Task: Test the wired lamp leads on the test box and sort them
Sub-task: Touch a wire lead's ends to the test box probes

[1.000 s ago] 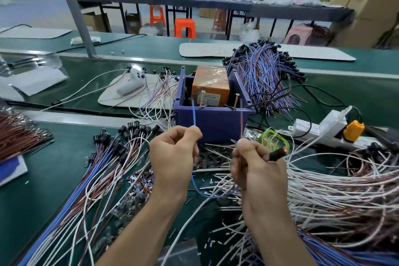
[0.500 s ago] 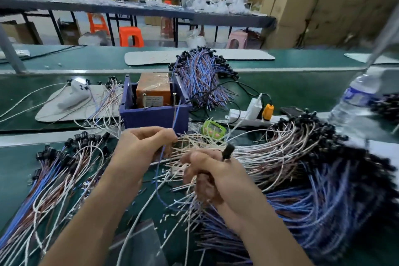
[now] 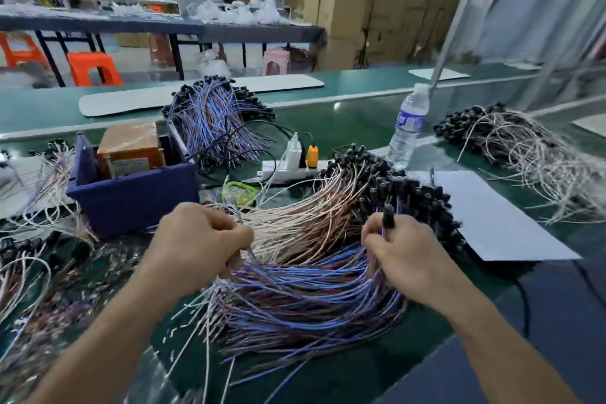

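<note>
**Inspector:** What containers stood on the green bench point(image 3: 354, 128)?

**Recorder:** An open-topped blue box point(image 3: 131, 200) stood left of centre. It held one orange-brown block point(image 3: 131, 147) wrapped in tape, with a pale label on its near face. Blur hid anything else inside. A clear water bottle point(image 3: 408, 128) with a blue label stood upright further right. Its fill level could not be told.

**Inspector:** The hands?

**Recorder:** The left hand point(image 3: 196, 246) was clenched around a thin wire point(image 3: 238, 216) just right of the box. The right hand point(image 3: 406, 256) grasped a lead below its black lamp holder point(image 3: 388, 218), which stuck up above the fingers. Whether both hands held the same lead could not be told.

**Inspector:** Where was that lead?

**Recorder:** It was above the large pile of leads point(image 3: 311, 279), between the hands and clear of the box.

**Inspector:** The other stock?

**Recorder:** A blue-wired bundle point(image 3: 213, 118) lay just behind the box and a white-wired heap point(image 3: 524, 147) lay at far right. More leads point(image 3: 32, 272) lay at the left edge. A power strip point(image 3: 278, 172) carrying a white plug point(image 3: 293, 151) and an orange plug point(image 3: 312, 151) lay right of the box. A white sheet point(image 3: 492, 216) lay beside the large pile.
</note>
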Demonstrator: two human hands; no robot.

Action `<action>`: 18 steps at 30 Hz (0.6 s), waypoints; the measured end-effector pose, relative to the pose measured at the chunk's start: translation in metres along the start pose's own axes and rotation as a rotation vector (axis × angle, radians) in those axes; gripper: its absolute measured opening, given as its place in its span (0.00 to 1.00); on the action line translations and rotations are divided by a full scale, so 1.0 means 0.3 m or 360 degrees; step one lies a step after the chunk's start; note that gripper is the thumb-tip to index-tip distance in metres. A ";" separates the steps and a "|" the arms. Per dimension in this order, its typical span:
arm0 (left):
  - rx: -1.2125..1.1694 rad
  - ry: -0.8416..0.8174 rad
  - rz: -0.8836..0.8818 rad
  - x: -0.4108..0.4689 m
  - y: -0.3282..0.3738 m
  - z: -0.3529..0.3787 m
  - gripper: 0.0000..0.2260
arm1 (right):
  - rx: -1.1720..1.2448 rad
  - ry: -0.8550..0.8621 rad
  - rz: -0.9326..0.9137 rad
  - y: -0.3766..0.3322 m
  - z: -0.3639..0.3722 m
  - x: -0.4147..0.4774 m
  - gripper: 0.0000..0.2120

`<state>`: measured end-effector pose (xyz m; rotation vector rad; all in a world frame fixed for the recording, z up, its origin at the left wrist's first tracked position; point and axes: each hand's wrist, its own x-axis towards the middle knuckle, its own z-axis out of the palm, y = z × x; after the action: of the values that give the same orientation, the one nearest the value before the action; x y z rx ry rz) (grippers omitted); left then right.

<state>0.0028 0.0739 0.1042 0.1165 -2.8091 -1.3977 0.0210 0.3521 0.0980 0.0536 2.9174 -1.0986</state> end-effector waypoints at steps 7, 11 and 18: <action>0.0316 -0.0282 -0.0017 0.013 0.037 0.189 0.14 | -0.0219 0.0170 0.0175 0.099 -0.076 0.081 0.09; 0.0175 -0.0226 0.0034 0.021 0.047 0.227 0.11 | 0.0458 0.0205 0.0023 0.139 -0.066 0.092 0.08; 0.0017 -0.0054 -0.0049 0.048 0.006 0.255 0.12 | 0.0082 0.0624 -0.0112 0.139 0.011 0.074 0.13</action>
<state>-0.0144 0.1348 0.0589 0.1378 -2.8545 -1.4048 0.0006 0.3817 0.0674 0.1893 3.2518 -1.3076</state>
